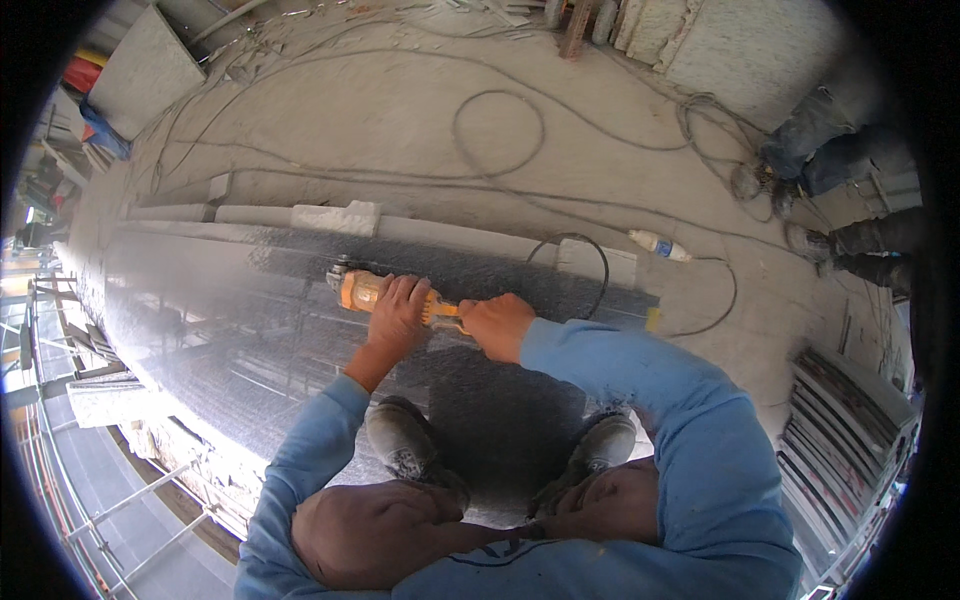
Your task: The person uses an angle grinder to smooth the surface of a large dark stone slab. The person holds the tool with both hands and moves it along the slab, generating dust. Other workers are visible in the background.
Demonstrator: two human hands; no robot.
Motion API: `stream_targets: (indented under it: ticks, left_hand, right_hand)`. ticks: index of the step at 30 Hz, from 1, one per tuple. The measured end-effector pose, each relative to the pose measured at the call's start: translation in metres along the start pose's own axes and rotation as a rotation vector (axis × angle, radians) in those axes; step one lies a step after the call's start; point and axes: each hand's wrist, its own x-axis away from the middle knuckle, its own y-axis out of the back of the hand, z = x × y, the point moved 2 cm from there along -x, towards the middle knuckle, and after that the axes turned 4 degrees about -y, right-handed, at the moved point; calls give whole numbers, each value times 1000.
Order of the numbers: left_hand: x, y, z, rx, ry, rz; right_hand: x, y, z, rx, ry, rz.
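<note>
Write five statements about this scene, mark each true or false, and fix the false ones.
1. The left hand and right hand both grip the orange angle grinder. True.
2. The grinder's head points to the person's right. False: it points left.
3. A looped cable lies on the dusty floor beyond the dark slab. True.
4. The person's arms are bare to the shoulder. False: light blue sleeves cover most of both arms.
5. A white-and-blue cable connector lies right of the grinder. True.
</note>
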Motion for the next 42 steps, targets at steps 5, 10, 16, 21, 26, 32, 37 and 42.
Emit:
stream_targets:
  ticks: [5, 10, 16, 21, 26, 32, 37, 42]
  left_hand:
    - [-5, 0, -24, 10, -4, -6]
    - [-11, 0, -40, 36, -30, -7]
    - [-14, -5, -48, 48, -46, -70]
    - [-13, -3, -47, 59, -44, -67]
    - [-11, -3, -42, 58, -44, -61]
    - [-6, -12, -23, -6, -22, -14]
    - [-3, -13, -11, -31, -15, -34]
    - [-1, -11, -1, -22, -6, -36]
  right_hand:
    - [23, 3, -7, 20, -29, 39]
    - [41, 8, -13, 10, -31, 24]
    - [52, 16, -15, 36, -34, 51]
    - [51, 16, -14, 14, -38, 44]
    - [43, 6, -15, 10, -36, 37]
    - [22, -5, -15, 36, -37, 31]
    - [9, -9, -11, 28, -9, 11]
    - [0, -9, -8, 16, 15, -5]
